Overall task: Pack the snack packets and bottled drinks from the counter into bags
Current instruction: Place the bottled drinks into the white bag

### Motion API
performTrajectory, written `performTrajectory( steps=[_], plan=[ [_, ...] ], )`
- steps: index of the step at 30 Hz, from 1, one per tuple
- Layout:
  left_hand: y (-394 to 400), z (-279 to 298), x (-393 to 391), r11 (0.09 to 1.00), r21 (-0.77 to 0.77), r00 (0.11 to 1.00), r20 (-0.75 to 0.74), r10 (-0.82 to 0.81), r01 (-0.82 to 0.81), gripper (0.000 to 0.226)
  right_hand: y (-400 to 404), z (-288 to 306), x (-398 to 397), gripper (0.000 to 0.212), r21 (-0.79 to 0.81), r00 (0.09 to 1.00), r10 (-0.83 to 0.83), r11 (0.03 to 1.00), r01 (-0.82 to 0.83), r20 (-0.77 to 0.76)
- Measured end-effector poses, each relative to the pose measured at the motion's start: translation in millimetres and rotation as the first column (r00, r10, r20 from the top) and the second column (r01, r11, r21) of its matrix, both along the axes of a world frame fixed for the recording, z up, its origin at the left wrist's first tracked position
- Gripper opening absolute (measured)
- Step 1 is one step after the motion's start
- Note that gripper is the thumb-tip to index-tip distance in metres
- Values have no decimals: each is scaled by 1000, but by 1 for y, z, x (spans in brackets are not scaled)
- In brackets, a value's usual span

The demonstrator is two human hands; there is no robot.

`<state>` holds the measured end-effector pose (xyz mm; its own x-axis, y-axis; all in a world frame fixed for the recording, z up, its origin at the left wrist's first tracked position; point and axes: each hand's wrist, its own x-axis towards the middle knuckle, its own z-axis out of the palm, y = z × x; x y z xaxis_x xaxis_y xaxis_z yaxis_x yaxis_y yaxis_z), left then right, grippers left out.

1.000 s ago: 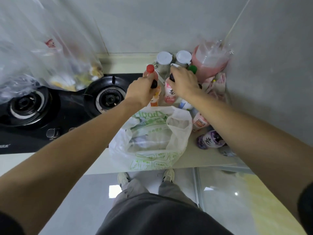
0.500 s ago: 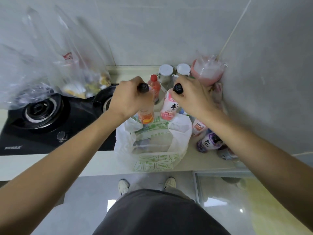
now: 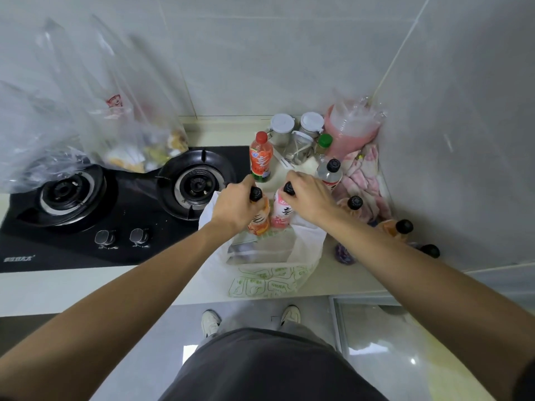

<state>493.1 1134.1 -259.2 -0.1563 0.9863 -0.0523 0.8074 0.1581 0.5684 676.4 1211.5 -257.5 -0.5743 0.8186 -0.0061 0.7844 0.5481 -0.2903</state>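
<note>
Over the white bag (image 3: pixel 272 282) at the worktop (image 3: pixel 341 276) edge, the left hand (image 3: pixel 236 208) grips an orange bottle (image 3: pixel 258 222) by its neck, the right hand (image 3: pixel 311 199) a pink bottle (image 3: pixel 281 214). Just beyond stands a red-capped bottle (image 3: pixel 261 157); more bottles (image 3: pixel 330 172) crowd the corner.

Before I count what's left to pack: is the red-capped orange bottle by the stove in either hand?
No, the red-capped bottle stands alone on the counter beyond both hands, which grip black-capped bottles.
</note>
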Motion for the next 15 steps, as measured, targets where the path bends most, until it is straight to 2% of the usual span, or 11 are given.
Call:
performTrajectory(
  steps=[12,15],
  plan=[
    [71,-8,-1,999,-32,999,18,32,-32,25,63,-3,-18,27,36,997,-74,997,74,6],
    [82,-9,-1,1000,-14,999,-24,23,-24,27,71,-4,-17,27,29,997,-70,997,70,16]
  ],
)
